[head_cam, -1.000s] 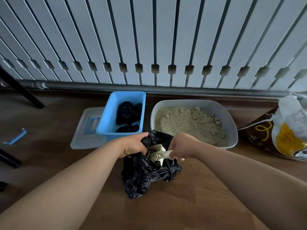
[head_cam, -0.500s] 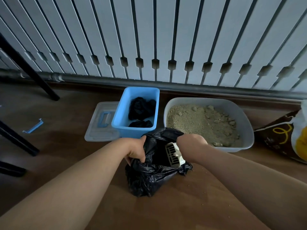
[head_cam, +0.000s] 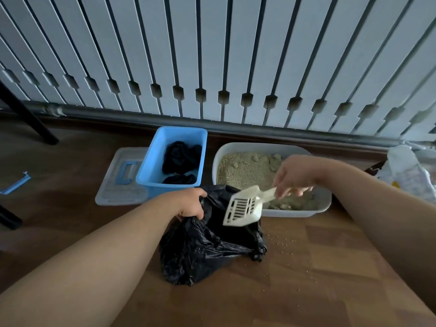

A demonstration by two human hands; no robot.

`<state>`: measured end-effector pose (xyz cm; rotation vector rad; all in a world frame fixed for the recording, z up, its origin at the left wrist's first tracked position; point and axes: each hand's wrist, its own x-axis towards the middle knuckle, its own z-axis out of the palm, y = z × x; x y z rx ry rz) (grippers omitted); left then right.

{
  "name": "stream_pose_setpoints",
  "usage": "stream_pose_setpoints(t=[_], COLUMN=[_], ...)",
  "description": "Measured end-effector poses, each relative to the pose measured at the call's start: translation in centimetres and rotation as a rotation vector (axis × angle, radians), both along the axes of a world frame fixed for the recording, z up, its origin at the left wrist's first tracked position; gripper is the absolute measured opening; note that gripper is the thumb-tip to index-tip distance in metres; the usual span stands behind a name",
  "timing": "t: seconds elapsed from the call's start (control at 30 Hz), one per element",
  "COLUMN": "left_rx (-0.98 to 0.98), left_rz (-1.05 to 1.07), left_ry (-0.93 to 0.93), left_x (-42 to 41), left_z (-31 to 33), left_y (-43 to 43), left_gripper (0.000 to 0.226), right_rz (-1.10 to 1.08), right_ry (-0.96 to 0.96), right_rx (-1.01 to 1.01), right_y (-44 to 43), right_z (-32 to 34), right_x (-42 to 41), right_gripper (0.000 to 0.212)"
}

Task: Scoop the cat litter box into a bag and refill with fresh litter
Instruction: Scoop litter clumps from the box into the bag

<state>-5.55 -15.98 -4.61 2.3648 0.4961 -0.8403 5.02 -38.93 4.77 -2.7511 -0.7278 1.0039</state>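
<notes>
Black plastic, crumpled and glossy, makes up the bag [head_cam: 207, 253] standing on the wooden floor [head_cam: 306, 291] just in front of the litter box [head_cam: 295, 212]. The left grip [head_cam: 191, 204] curls round the bag's near-left rim and holds the mouth open; its fingertips are tucked into the folds and hidden. What lies inside the bag cannot be seen, only darkness.

The right grip [head_cam: 295, 175] pinches the handle of a cream slotted scoop [head_cam: 245, 206], and motion blur smears the fingers, so exactly how they lie is hard to tell. The scoop's blade hangs tilted over the bag's mouth and looks empty, as far as the slots show. The right forearm covers part of the tan litter [head_cam: 240, 168] and the box's far right corner.

Loose grains [head_cam: 280, 241] speckle the floor right of the bag. A blue bin [head_cam: 151, 178] sits left of the box, holding dark bundles [head_cam: 181, 156], and partly covers a clear lid [head_cam: 118, 185]. At the right edge a litter sack [head_cam: 408, 173] is cut off by the frame, its print unreadable. A blue clip [head_cam: 16, 185] lies far left
</notes>
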Motion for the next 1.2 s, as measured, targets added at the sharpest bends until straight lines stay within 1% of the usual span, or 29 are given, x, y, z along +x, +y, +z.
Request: stream_pose_setpoints(t=[0.1, 0.2, 0.3, 0.4, 0.5, 0.63, 0.7, 0.77, 0.8, 0.83, 0.9, 0.97, 1.03, 1.1, 1.2], left_rx=[0.034, 0.062, 0.009, -0.042, -0.071, -0.106, -0.095, -0.066, -0.049, -0.037, -0.037, -0.047, -0.045, -0.038, -0.038], left_rz=[0.006, -0.014, -0.005, 0.015, 0.062, 0.144, 0.152, 0.137, 0.136, 0.14, 0.159, 0.18, 0.187, 0.188, 0.194], left_ry=[-0.058, -0.087, -0.106, -0.138, -0.186, -0.221, -0.217, -0.195, -0.186, -0.182, -0.182, -0.177, -0.171, -0.156, -0.132], left_x=[1.0, 1.5, 2.0, 2.7, 3.2, 3.4, 3.3, 3.0, 3.0, 3.0, 3.0, 3.0, 3.1, 3.2, 3.2], left_z=[0.2, 0.2, 0.0, -0.3, -0.8, -1.8, -2.4, -2.8, -3.0, -3.1, -3.3, -3.5, -3.4, -3.5, -3.6], left_y=[-0.7, -1.3, -1.5, -1.6, -1.5, -1.7, -1.9, -2.1, -2.1, -2.2, -2.0, -1.9, -1.8, -1.8, -1.8], left_gripper=[0.069, 0.069, 0.071, 0.07, 0.066, 0.063, 0.063, 0.063, 0.063, 0.063, 0.064, 0.065, 0.066, 0.068, 0.069], right_rz=[-0.175, -0.292, -0.252, -0.231, -0.135, -0.038, -0.001, 0.012, 0.001, -0.019, -0.048, -0.08, -0.107, -0.125, -0.224], right_ry=[-0.102, -0.19, -0.344, -0.534, -0.629, -0.574, -0.537, -0.519, -0.504, -0.467, -0.362, -0.28, -0.229, -0.179, -0.12], right_rx=[0.113, 0.071, -0.123, -0.228, -0.357, -0.423, -0.434, -0.402, -0.372, -0.341, -0.278, -0.198, -0.107, -0.028, 0.112], right_y=[-2.5, -4.3, -5.3, -5.7, -5.6, -5.7, -5.7, -5.8, -5.9, -6.1, -6.5, -6.7, -6.6, -6.1, -4.9], right_z=[1.2, 0.1, -2.3, -3.5, -4.5, -6.4, -7.4, -8.1, -8.4, -8.8, -9.5, -10.3, -10.7, -11.1, -12.5], right_x=[2.0, 3.2, 4.0, 4.3, 4.9, 5.6, 6.1, 6.7, 7.1, 7.6, 8.1, 8.5, 8.3, 7.8, 7.1], right_gripper=[0.015, 0.017, 0.014, 0.004, 0.016, 0.019, 0.016, 0.011, 0.006, 0.005, 0.01, 0.002, 0.01, 0.013, 0.019])
